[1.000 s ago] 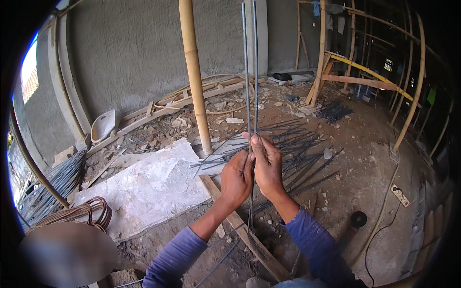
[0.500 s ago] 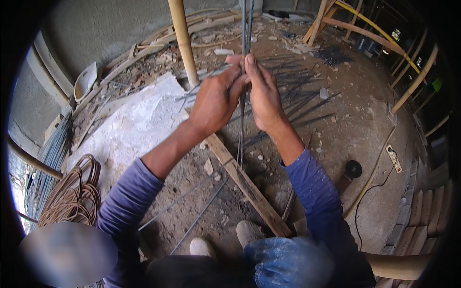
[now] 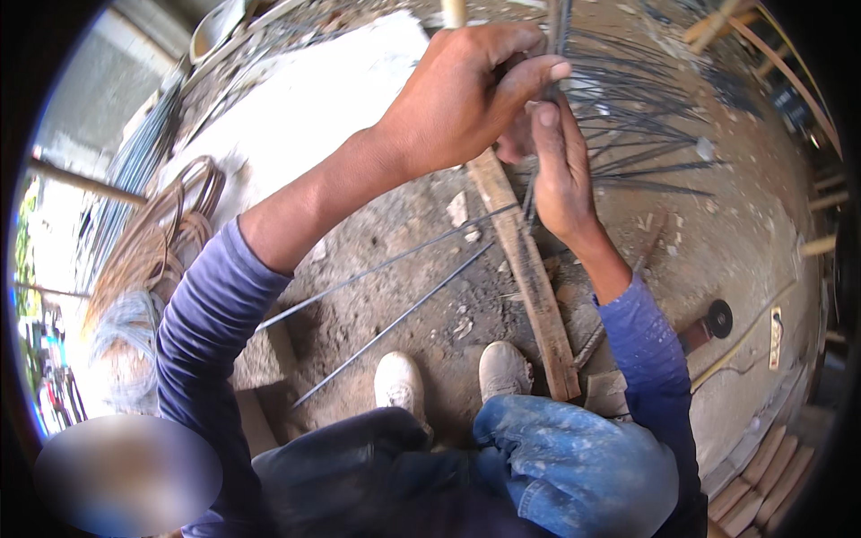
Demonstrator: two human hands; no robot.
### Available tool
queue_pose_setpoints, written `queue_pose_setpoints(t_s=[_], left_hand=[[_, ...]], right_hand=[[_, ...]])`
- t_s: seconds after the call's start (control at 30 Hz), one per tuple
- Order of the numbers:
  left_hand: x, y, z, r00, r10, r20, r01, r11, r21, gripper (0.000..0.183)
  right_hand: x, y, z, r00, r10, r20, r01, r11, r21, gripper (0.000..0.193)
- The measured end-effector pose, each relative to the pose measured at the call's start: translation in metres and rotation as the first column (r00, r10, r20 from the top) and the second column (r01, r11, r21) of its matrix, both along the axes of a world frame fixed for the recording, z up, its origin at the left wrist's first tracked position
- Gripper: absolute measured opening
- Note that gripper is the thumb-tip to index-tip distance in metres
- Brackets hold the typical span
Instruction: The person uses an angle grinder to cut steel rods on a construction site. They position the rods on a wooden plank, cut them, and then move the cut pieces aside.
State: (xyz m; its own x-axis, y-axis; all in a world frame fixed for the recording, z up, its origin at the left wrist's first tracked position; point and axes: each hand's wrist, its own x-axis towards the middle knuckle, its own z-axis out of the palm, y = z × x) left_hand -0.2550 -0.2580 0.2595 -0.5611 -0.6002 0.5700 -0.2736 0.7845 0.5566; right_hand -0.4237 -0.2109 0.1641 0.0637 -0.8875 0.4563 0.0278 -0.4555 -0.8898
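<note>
The left sleeve (image 3: 235,296), purple-blue, is rising from 8 o'clock, with the bare forearm slanting up toward 1 o'clock and the wrist showing the back of the left hand (image 3: 471,99). That hand is gripping a few thin metal rods (image 3: 561,25) at 1 o'clock, its fingers curling around them and its thumb lying across toward 2 o'clock. The right sleeve (image 3: 647,350) is coming in from 4 o'clock, its forearm leaning toward 1 o'clock; the right hand (image 3: 567,175) is closing around the same rods just below the left, its thumb pointing up, though the exact contact is partly hidden. Under the arms, paint-spotted jeans (image 3: 574,466) are showing at 5 o'clock, and two pale shoes (image 3: 399,381) are resting on the dirt floor (image 3: 359,377) near 6 o'clock. A wooden plank (image 3: 531,278) is running from 1 to 5 o'clock, with two loose rods (image 3: 399,336) lying to its left. A round dark disc (image 3: 718,319) is sitting at 3 o'clock and a power strip (image 3: 776,339) just beyond. Farther off, a brown coil (image 3: 193,202) is lying at 9 o'clock, a white sheet (image 3: 314,117) is spreading at 11, and dark rods (image 3: 664,170) are fanning out at 2.
</note>
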Motion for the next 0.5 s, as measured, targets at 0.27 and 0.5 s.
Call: queue_pose_setpoints(t_s=[0.27, 0.5], left_hand=[[0.123, 0.051, -0.032, 0.952, 0.123, 0.281, -0.109, 0.992, -0.065, 0.028], [0.263, 0.255, -0.164, 0.674, 0.12, 0.729, -0.619, 0.63, 0.469, 0.03]], right_hand=[[0.039, 0.008, -0.053, 0.996, 0.033, -0.088, -0.029, 0.998, 0.048, 0.034], [0.062, -0.003, -0.064, 0.967, 0.133, -0.216, -0.121, 0.99, 0.069, 0.038]])
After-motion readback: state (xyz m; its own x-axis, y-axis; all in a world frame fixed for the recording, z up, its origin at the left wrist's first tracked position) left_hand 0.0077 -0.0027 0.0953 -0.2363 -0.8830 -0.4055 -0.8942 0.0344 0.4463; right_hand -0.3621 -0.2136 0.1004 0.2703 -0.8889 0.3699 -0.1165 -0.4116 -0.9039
